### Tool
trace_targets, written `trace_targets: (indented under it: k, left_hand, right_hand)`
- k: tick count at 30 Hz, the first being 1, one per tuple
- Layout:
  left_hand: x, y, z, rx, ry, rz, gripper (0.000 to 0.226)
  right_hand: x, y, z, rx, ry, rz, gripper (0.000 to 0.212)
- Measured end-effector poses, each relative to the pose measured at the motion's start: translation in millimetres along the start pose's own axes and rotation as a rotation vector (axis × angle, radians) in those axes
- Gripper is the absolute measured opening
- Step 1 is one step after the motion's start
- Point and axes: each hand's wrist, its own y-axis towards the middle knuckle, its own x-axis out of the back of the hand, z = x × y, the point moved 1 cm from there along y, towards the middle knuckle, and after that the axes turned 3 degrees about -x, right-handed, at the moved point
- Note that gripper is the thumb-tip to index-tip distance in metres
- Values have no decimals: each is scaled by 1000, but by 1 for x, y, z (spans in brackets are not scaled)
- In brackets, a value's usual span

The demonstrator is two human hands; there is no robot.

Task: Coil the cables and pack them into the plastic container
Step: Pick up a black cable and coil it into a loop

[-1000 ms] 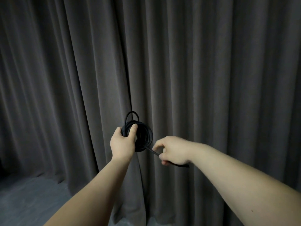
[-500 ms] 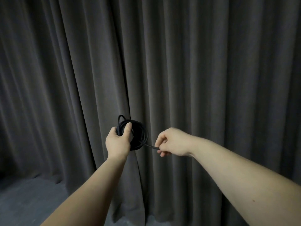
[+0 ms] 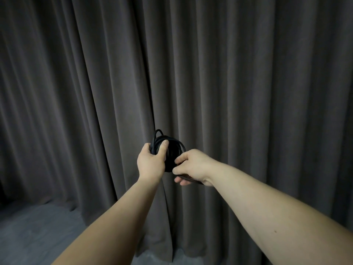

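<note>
Left hand [image 3: 151, 162] gripping coiled black cable [image 3: 172, 150], right hand [image 3: 193, 165] apparently pinching its loose end, grey curtain [image 3: 248, 83] behind

You are looking down your two bare forearms, stretched out ahead of you. Your left hand [image 3: 151, 161] grips a coiled black cable [image 3: 172, 150], thumb pressed over the front of the loops and fingers wrapped behind them. One small loop sticks up above that thumb. Your right hand [image 3: 193, 166] sits just beside the coil, touching its right edge, and pinches the cable's loose end, which runs under its palm toward the wrist. Behind both hands hangs a dark grey pleated curtain [image 3: 248, 83]. Below your left forearm lies grey floor [image 3: 34, 232].
</note>
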Motion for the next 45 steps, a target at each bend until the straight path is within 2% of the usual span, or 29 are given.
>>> trace_targets:
  k: [2, 4, 6, 9, 12, 14, 17, 19, 20, 22, 24, 27, 30, 33, 35, 37, 42, 45]
  left_hand:
    - [-1, 0, 0, 2, -6, 8, 34]
    - [-2, 0, 0, -3, -2, 19, 34]
    - [-2, 0, 1, -4, 11, 22, 33]
    - [2, 5, 5, 11, 19, 6, 33]
    - [9, 10, 9, 60, -27, -21, 31]
    - [12, 13, 14, 96, -88, -23, 32]
    - [15, 16, 14, 115, -186, 3, 42]
    - [15, 20, 14, 108, -212, 27, 37]
    - [15, 20, 12, 102, -223, 28, 27]
    - [16, 19, 12, 110, -241, 14, 16]
    - [15, 16, 14, 82, -197, 21, 25]
    - [10, 9, 12, 32, -134, 49, 32]
    - [2, 3, 7, 0, -117, 81, 33]
    - [0, 2, 4, 0, -100, 106, 36]
    - [3, 2, 5, 17, -127, 95, 34]
    - [10, 3, 5, 41, -198, 82, 29]
    - [15, 7, 1, 52, -289, 89, 18]
    - [14, 8, 2, 14, -258, 142, 21]
  right_hand:
    - [-1, 1, 0, -33, 2, -44, 30]
    - [-1, 2, 3, -9, -156, -162, 16]
    - [1, 3, 8, 48, -281, -250, 25]
    - [5, -6, 19, 215, -284, -213, 27]
    - [17, -19, 28, 341, -195, -132, 19]
    - [27, -25, 29, 358, -87, -112, 17]
    - [38, -22, 23, 367, 140, -104, 24]
    - [43, -14, 17, 349, 224, -122, 27]
    - [46, -11, 13, 335, 199, -133, 27]
    - [49, -8, 6, 272, -17, -123, 23]
    - [44, -5, 0, 165, -233, -65, 16]
    - [26, -1, -2, 64, -241, -8, 14]
    - [16, 4, 4, 70, -274, -83, 17]
    - [19, 9, 6, 119, -622, -251, 28]
    - [26, 9, 6, 182, -690, -276, 30]
    - [36, 7, 7, 231, -584, -229, 26]
    - [42, -4, 5, 300, -15, -84, 26]
    - [44, -8, 5, 287, 75, -61, 30]
